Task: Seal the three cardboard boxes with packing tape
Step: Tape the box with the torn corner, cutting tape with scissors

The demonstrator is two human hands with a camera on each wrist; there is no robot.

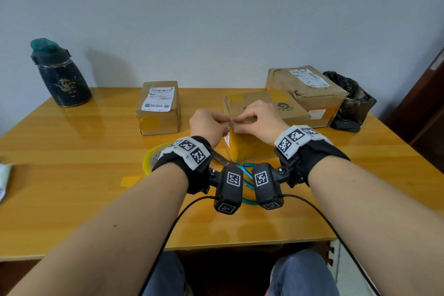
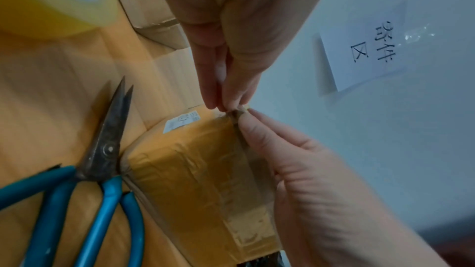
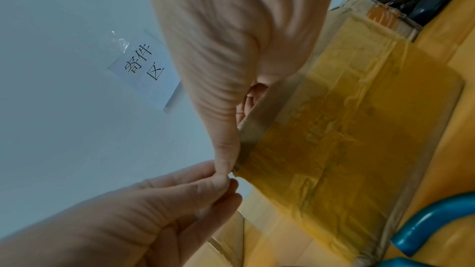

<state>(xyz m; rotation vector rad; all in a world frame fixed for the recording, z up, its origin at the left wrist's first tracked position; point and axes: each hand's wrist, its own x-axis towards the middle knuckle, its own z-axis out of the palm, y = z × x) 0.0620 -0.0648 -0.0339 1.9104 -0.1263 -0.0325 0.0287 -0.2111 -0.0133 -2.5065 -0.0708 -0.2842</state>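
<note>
Head cam: both forearms reach forward, left hand (image 1: 208, 125) and right hand (image 1: 258, 120) meeting fingertip to fingertip at the top near corner of the middle box (image 1: 249, 145). It stands right under the grip, front face wrapped in yellowish tape. The tape roll (image 1: 151, 158) and scissors (image 1: 236, 170) lie just below the wrists on the table (image 1: 72, 151).

Left wrist cam: thumb and forefinger are closed on a small crumpled tape end (image 2: 237, 113) at the box corner, with the right fingers pinching the same bit.

Right wrist cam: the right thumb presses along the box's top edge, other fingers curled behind it; the taped face looks wrinkled.
</note>
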